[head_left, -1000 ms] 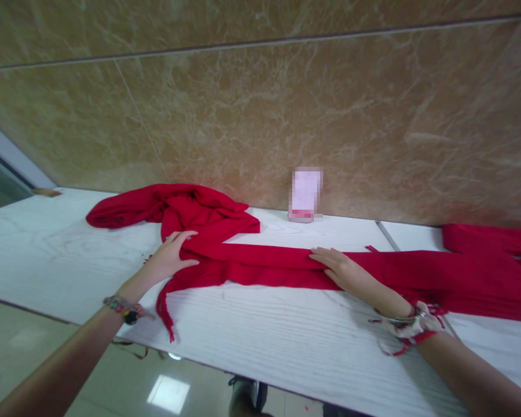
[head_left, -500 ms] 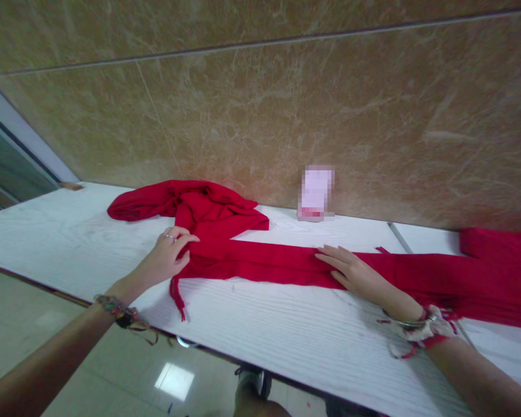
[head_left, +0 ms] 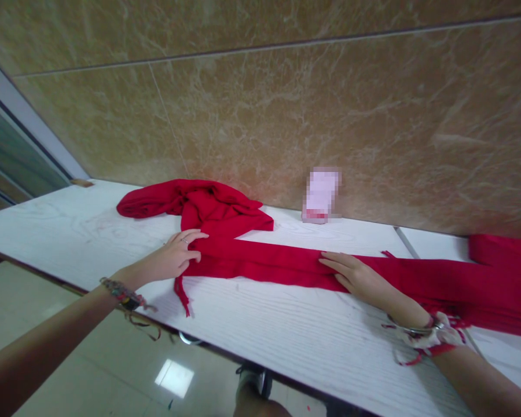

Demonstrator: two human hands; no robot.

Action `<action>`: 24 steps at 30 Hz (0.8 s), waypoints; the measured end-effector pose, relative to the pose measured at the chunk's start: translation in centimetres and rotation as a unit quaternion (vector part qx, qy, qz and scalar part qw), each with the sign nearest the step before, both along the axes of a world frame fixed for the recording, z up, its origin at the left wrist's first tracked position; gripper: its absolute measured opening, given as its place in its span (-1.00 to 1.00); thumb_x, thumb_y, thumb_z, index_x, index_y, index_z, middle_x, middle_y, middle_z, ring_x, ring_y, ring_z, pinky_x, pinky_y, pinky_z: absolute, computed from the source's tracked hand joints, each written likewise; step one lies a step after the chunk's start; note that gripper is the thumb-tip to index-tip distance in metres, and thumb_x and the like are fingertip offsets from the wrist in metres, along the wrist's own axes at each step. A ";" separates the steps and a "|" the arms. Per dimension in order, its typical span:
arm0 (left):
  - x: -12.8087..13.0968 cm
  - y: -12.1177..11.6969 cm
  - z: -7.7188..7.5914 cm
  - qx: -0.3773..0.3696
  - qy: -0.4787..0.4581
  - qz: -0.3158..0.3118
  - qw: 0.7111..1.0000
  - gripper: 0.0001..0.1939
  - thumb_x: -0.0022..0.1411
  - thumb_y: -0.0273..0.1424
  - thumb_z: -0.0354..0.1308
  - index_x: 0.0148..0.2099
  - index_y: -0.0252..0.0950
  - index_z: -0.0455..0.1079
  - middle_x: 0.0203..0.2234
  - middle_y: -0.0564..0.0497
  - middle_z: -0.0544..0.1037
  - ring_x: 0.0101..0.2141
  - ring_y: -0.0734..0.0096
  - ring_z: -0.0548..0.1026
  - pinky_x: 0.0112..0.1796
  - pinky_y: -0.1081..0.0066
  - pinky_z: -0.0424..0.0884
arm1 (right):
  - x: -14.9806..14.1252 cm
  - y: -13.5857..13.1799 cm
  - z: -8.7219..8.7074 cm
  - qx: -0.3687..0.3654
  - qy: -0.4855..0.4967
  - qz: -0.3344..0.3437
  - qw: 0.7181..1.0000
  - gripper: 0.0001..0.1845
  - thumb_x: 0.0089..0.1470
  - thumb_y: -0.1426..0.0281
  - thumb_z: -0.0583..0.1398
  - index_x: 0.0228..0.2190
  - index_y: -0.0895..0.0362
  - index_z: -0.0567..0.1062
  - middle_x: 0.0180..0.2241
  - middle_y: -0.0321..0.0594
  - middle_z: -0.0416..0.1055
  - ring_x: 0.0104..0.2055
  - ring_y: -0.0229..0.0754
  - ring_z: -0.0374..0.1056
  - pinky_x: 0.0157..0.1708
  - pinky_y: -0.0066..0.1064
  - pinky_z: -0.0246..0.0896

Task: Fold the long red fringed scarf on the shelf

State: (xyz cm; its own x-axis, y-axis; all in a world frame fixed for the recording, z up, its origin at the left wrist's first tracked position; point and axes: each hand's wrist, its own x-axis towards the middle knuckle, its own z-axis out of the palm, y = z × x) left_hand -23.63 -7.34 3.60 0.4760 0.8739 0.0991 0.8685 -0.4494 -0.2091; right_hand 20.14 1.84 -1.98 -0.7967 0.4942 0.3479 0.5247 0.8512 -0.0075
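Note:
A red fringed scarf (head_left: 260,260) lies folded in a long strip across the white tabletop (head_left: 260,324). My left hand (head_left: 173,258) rests on its left end, thumb and fingers apart, with a fringe tassel (head_left: 181,295) hanging down just below. Farther right, my right hand (head_left: 360,278) lies flat on the strip, fingers stretched out. Behind my left hand sits a bunched heap of red cloth (head_left: 200,202), which meets the strip's left end. The strip continues to the right under my right wrist toward more red fabric (head_left: 503,289).
A small pinkish box-like item (head_left: 322,194), blurred out, stands against the brown marbled wall (head_left: 286,116). A window or door frame (head_left: 30,116) is at the far left. The table's front edge (head_left: 217,350) runs above a tiled floor, where a foot (head_left: 252,382) shows.
My left hand has smoothed the strip's left end, which now lies flatter and narrower. My right hand has stayed on the cloth. The view has shifted slightly left.

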 end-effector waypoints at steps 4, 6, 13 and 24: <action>-2.3 -0.7 1.1 -0.018 0.031 0.024 0.999 -0.68 0.04 -0.66 -0.06 -0.45 -0.26 0.49 0.04 -0.03 0.30 0.10 0.18 0.10 0.06 0.11 0.05 | 0.0 0.1 -0.1 -0.012 0.014 0.000 1.000 -0.60 0.06 0.54 -0.01 -0.07 0.17 0.39 -0.03 -0.05 0.35 0.00 -0.11 0.28 -0.01 -0.23 0.25; -4.0 -1.3 1.7 -0.013 0.027 0.057 0.998 -0.65 0.04 -0.68 -0.09 -0.46 -0.30 0.49 0.03 -0.06 0.33 0.08 0.18 0.14 0.04 0.11 0.08 | 0.0 0.1 -0.2 -0.015 0.017 -0.003 1.000 -0.60 0.05 0.54 -0.01 -0.06 0.17 0.39 -0.03 -0.05 0.35 0.00 -0.10 0.28 -0.01 -0.22 0.25; -4.7 -1.2 3.2 0.026 0.057 0.062 0.996 -0.59 0.10 -0.69 -0.21 -0.34 -0.36 0.47 -0.06 -0.11 0.39 0.00 0.29 0.22 0.00 0.22 0.17 | 0.0 0.2 -0.4 -0.009 0.026 0.000 1.000 -0.61 0.07 0.52 -0.02 -0.07 0.17 0.40 -0.04 -0.07 0.36 -0.02 -0.12 0.30 -0.03 -0.24 0.27; 3.5 2.2 0.7 -0.011 0.133 0.050 0.990 -0.58 0.04 -0.61 -0.03 -0.04 -0.26 0.35 -0.03 -0.08 0.39 -0.08 0.30 0.37 -0.15 0.36 0.30 | -0.1 -0.2 -0.1 -0.024 0.045 -0.013 0.999 -0.63 0.13 0.48 -0.03 -0.04 0.13 0.35 -0.03 -0.09 0.35 -0.01 -0.14 0.28 -0.01 -0.21 0.25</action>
